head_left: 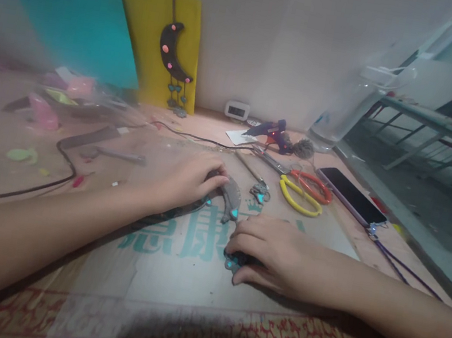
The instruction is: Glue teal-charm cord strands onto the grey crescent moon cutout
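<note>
A grey crescent moon ornament (pixel 230 198) with teal spots lies on the printed board. My left hand (pixel 195 182) is closed on its upper left part, thumb and fingers pinching the edge. Just to the right and nearer, my right hand (pixel 268 252) curls round a small dark grey piece with teal spots (pixel 232 263), mostly hidden under the fingers. Beyond the hands rests another small grey charm (pixel 259 194) with a teal patch.
Scissors (pixel 300 196) with red and yellow handles, a glue gun (pixel 273 135) and a phone (pixel 352 197) lie at the right. A finished-looking moon hanging (pixel 170 51) leans on a yellow board at the back. A clear plastic jug (pixel 333 118) stands by the wall.
</note>
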The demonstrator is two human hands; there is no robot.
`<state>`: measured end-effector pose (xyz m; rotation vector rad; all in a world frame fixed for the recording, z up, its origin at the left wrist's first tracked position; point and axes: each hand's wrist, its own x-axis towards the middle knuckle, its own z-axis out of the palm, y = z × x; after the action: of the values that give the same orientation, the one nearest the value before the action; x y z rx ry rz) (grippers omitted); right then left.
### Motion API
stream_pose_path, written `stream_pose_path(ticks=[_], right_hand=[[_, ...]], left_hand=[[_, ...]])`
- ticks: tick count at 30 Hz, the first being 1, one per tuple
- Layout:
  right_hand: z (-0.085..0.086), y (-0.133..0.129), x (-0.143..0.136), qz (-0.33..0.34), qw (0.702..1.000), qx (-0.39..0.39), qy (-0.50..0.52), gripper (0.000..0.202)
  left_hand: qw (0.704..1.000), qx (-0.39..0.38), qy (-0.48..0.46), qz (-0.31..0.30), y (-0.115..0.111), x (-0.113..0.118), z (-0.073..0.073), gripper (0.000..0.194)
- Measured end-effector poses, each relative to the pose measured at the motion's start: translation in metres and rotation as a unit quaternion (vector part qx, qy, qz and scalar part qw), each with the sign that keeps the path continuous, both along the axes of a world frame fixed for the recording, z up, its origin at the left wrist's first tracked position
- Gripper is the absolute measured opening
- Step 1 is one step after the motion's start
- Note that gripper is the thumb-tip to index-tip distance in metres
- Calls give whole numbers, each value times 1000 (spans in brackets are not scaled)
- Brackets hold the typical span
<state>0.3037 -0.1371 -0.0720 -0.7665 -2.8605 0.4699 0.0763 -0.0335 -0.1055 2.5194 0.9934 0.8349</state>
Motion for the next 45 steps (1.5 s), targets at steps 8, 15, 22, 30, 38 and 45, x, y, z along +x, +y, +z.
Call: stream_pose_path(ticks=[8,15,22,30,38,45], right_hand=[[3,3,0,28,999,-38,18,29],[-10,3,-1,-36,989,-16,139,23],[-8,19,-3,-162,940,-147,262,47],[-13,19,-23,-55,818,-427,382,42],[-15,14,-25,-122,732,-494,453,27],[-15,11,-25,-69,723,-511,459,49]], left_hand=[[907,-342,-247,-11,-14,6,32,22],[863,-414,-283,-58,-24,3,48,25],[848,-418,-316,-78,-41,7,65,24],[928,-278,-195,-152,-59,-5,76,29],[955,-209,-153,-148,-53,-11,78,30],[962,-182,-161,-127,-47,-10,73,26]])
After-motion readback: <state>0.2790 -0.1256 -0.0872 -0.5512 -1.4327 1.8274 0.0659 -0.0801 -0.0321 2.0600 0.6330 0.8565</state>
